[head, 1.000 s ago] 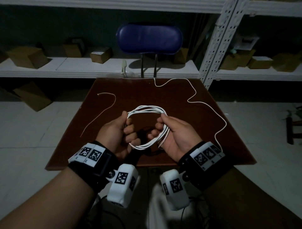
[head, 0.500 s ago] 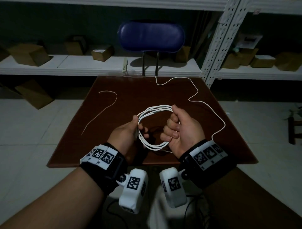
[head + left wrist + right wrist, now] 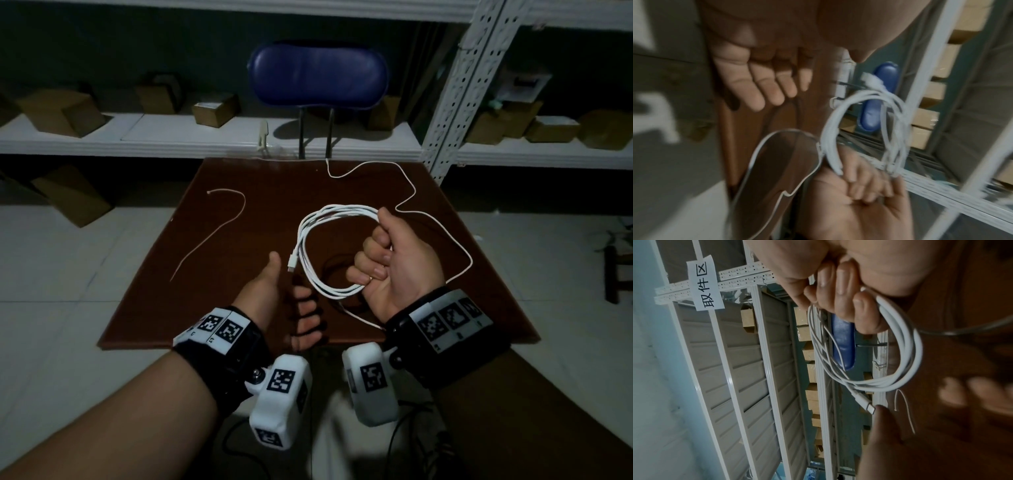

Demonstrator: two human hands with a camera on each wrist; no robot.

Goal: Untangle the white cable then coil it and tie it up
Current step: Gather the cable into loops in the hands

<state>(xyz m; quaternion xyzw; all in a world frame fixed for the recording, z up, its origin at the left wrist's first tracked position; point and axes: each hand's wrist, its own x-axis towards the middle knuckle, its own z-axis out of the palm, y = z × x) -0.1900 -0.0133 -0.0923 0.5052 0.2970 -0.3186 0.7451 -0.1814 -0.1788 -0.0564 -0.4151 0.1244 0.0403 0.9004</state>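
White cable [image 3: 317,253], several loops, held only by the right hand [image 3: 397,270], fist clenched round the right side of the coil, above the counter [image 3: 154,308]. Left hand [image 3: 270,294] is beside the coil w/ fingers relaxed, grasping nothing, thumb just near the plug [image 3: 293,265] that dangles on the coil's left side. Uncoiled tail runs from the right hand out right, then far across the counter to the far edge. A thin tie [image 3: 212,233] lies far left, well apart from both hands.

Risks, as I judge them:
- one-sided hold: the loops on the free side could spring apart or slip over each other, so the coil goes uneven
- plug end is loose, could drop through the loops & re-tangle
- long tail has bends; pulled in fast it may kink or snag at the far edge
- reaching for the tie w/ the left hand leaves the coil unsupported; prob better to finish coiling first
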